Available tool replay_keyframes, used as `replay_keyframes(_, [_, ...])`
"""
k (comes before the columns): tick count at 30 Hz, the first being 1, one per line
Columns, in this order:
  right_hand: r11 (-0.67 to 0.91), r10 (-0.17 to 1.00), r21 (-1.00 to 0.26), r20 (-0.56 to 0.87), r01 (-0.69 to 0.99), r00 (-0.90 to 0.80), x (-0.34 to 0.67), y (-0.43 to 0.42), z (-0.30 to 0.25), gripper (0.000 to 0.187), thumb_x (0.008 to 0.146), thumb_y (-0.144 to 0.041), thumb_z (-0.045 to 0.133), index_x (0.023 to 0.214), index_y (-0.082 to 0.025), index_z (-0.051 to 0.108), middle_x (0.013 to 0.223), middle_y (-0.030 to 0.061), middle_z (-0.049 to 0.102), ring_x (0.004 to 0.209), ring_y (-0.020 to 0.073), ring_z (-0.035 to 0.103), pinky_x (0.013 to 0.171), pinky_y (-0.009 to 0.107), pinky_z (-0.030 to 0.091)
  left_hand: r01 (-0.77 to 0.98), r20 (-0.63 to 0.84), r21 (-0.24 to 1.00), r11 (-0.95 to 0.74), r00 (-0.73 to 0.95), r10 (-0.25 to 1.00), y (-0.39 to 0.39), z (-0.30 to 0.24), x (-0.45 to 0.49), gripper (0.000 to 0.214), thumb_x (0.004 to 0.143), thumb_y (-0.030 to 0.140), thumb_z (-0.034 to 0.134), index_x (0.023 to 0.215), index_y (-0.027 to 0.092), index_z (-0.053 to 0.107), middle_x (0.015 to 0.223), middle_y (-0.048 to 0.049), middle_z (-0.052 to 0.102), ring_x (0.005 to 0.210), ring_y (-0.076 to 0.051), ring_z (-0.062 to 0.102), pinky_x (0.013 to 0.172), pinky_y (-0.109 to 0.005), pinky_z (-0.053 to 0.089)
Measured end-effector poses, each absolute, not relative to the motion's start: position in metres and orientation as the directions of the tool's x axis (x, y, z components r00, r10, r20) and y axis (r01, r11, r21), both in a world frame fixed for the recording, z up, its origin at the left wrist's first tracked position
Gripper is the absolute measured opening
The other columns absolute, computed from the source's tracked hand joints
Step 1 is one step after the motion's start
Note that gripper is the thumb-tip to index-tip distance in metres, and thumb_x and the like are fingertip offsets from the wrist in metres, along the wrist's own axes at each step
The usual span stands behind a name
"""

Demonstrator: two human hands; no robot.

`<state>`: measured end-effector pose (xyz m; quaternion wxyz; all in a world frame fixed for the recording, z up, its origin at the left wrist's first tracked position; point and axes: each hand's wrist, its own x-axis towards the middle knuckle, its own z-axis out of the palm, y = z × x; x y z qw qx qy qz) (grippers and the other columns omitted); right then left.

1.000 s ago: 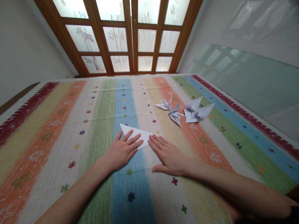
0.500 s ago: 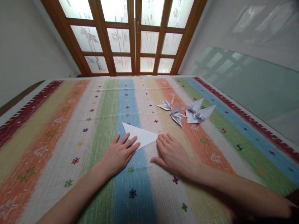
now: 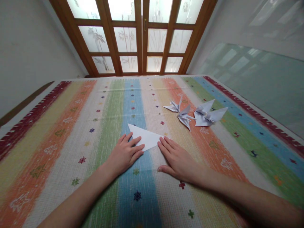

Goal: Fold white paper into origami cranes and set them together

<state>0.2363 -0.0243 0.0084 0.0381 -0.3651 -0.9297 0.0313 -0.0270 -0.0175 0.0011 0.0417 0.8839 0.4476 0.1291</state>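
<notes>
One triangular folded sheet (image 3: 150,139) of white paper is laid flat on the cloth-covered worktop (image 3: 57,164), between two hands. Its left part is pressed by the left hand (image 3: 122,153), opened flat with fingers spread; its right corner is covered by the fingertips of the right hand (image 3: 179,158), likewise open, thumb held apart. Farther right, two groups of folded paper figures (image 3: 203,119) are set side by side. Behind, twelve door panes (image 3: 125,39) are seen.

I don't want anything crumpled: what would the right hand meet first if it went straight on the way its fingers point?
The folded white paper: the right hand seems to touch its right corner, though exact contact is hard to judge here.
</notes>
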Motion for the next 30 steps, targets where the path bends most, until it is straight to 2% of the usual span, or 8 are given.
replay_keyframes(4, [0.719, 0.693, -0.013, 0.083, 0.695, -0.716, 0.220, -0.025, 0.008, 0.088, 0.085, -0.070, 0.048, 0.133, 0.004, 0.052, 0.135, 0.0304, 0.052, 0.130, 0.0432, 0.046, 0.109, 0.053, 0.039, 0.789, 0.218, 0.226, -0.572, 0.531, 0.819, -0.007, -0.001, -0.013, 0.027, 0.095, 0.033, 0.051, 0.106, 0.023, 0.073, 0.124, -0.0088, 0.066, 0.126, -0.034, 0.051, 0.105, -0.055, 0.040])
replay_keyframes(8, [0.783, 0.622, -0.030, 0.096, 0.622, -0.778, 0.208, -0.025, 0.006, 0.089, 0.084, -0.071, 0.048, 0.140, -0.002, 0.046, 0.141, 0.0289, 0.048, 0.131, 0.0428, 0.045, 0.109, 0.055, 0.038, 0.840, 0.156, 0.152, -0.521, 0.500, 0.852, 0.002, -0.006, -0.006, 0.042, 0.094, 0.034, 0.051, 0.134, 0.021, 0.056, 0.145, -0.0149, 0.049, 0.137, -0.038, 0.038, 0.108, -0.059, 0.033])
replay_keyframes(12, [0.799, 0.601, -0.080, 0.079, 0.596, -0.796, 0.210, -0.023, 0.006, 0.089, 0.085, -0.072, 0.046, 0.146, -0.008, 0.039, 0.145, 0.0268, 0.043, 0.133, 0.0442, 0.041, 0.107, 0.058, 0.037, 0.880, 0.075, 0.135, -0.456, 0.450, 0.890, 0.006, -0.007, -0.010, 0.055, 0.093, 0.044, 0.051, 0.144, 0.026, 0.045, 0.155, -0.0164, 0.034, 0.143, -0.043, 0.025, 0.110, -0.064, 0.025])
replay_keyframes(17, [0.777, 0.628, -0.090, 0.054, 0.623, -0.776, 0.221, -0.021, 0.012, 0.077, 0.085, -0.068, 0.050, 0.145, -0.021, 0.041, 0.144, 0.0248, 0.044, 0.133, 0.0441, 0.041, 0.105, 0.062, 0.035, 0.891, 0.014, 0.160, -0.426, 0.429, 0.903, 0.007, -0.001, -0.020, 0.065, 0.086, 0.061, 0.053, 0.145, 0.034, 0.043, 0.159, -0.0144, 0.027, 0.143, -0.049, 0.020, 0.107, -0.070, 0.019])
replay_keyframes(20, [0.761, 0.648, -0.097, 0.066, 0.641, -0.759, 0.227, -0.019, 0.014, 0.074, 0.084, -0.065, 0.056, 0.142, -0.020, 0.046, 0.141, 0.0240, 0.048, 0.132, 0.0418, 0.042, 0.106, 0.059, 0.036, 0.889, -0.037, 0.166, -0.428, 0.439, 0.898, 0.009, 0.003, -0.025, 0.078, 0.078, 0.069, 0.059, 0.146, 0.034, 0.041, 0.159, -0.0154, 0.025, 0.142, -0.050, 0.020, 0.107, -0.071, 0.017])
replay_keyframes(24, [0.713, 0.699, -0.144, 0.078, 0.686, -0.710, 0.230, -0.012, 0.022, 0.057, 0.088, -0.052, 0.060, 0.128, -0.011, 0.058, 0.131, 0.0234, 0.057, 0.123, 0.0368, 0.053, 0.102, 0.052, 0.043, 0.889, -0.062, 0.158, -0.429, 0.443, 0.894, 0.013, 0.005, -0.030, 0.085, 0.072, 0.073, 0.062, 0.145, 0.036, 0.042, 0.159, -0.0163, 0.024, 0.143, -0.049, 0.019, 0.108, -0.069, 0.017])
replay_keyframes(28, [0.627, 0.760, -0.276, 0.009, 0.728, -0.650, 0.223, 0.005, 0.033, 0.031, 0.092, -0.042, 0.057, 0.096, -0.014, 0.069, 0.109, 0.0160, 0.068, 0.104, 0.0298, 0.062, 0.092, 0.046, 0.049, 0.897, -0.049, 0.150, -0.416, 0.427, 0.903, 0.017, 0.002, -0.031, 0.096, 0.065, 0.078, 0.064, 0.146, 0.031, 0.043, 0.158, -0.0192, 0.025, 0.143, -0.049, 0.021, 0.109, -0.066, 0.019])
replay_keyframes(30, [0.601, 0.775, -0.344, 0.031, 0.721, -0.631, 0.217, 0.015, 0.034, 0.024, 0.087, -0.037, 0.066, 0.096, -0.015, 0.069, 0.121, 0.0149, 0.063, 0.109, 0.0287, 0.059, 0.095, 0.045, 0.047, 0.897, -0.028, 0.146, -0.418, 0.426, 0.904, 0.018, 0.000, -0.031, 0.099, 0.064, 0.079, 0.064, 0.146, 0.029, 0.042, 0.158, -0.0194, 0.026, 0.143, -0.048, 0.021, 0.110, -0.066, 0.018])
